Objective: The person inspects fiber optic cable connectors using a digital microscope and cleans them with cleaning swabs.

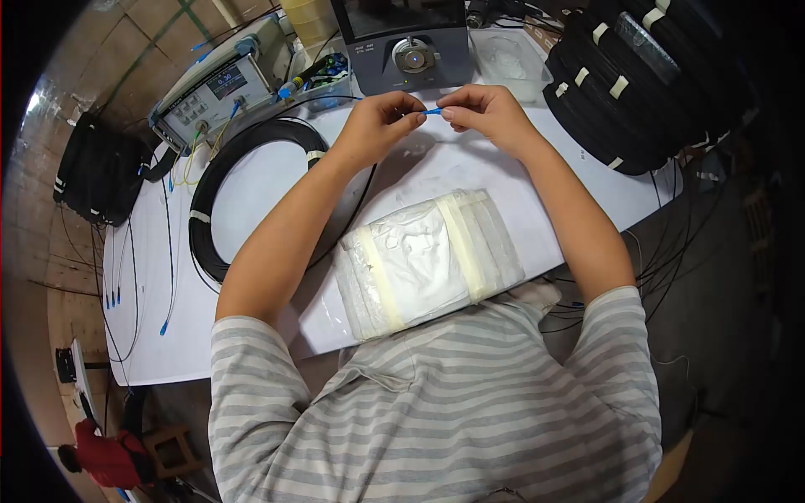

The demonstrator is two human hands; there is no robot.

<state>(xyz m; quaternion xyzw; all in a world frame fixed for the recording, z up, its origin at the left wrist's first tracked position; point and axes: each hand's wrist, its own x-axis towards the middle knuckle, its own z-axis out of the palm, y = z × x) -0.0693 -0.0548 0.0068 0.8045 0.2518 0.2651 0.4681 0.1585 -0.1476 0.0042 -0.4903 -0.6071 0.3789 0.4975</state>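
Note:
In front of the dark device with a screen, a small blue fiber-optic connector [432,111] is pinched between my two hands. My left hand [384,124] is closed, its thumb and fingertips on the connector's left end. From the other side, the thumb and index finger of my right hand [490,120] close on the right end. Both fingertips partly cover the connector. A black cable coil [201,220] lies on the table to the left of my left forearm. Nearer my body, a white wiping cloth under clear plastic and pale tape [423,251] rests on the table.
The dark device [411,59] stands at the back. A test meter [222,88] with a lit display is at back left. Black cable coils are piled at right [625,92] and left [96,172]. Loose connector ends hang over the left side. A person in red [109,457] is at lower left.

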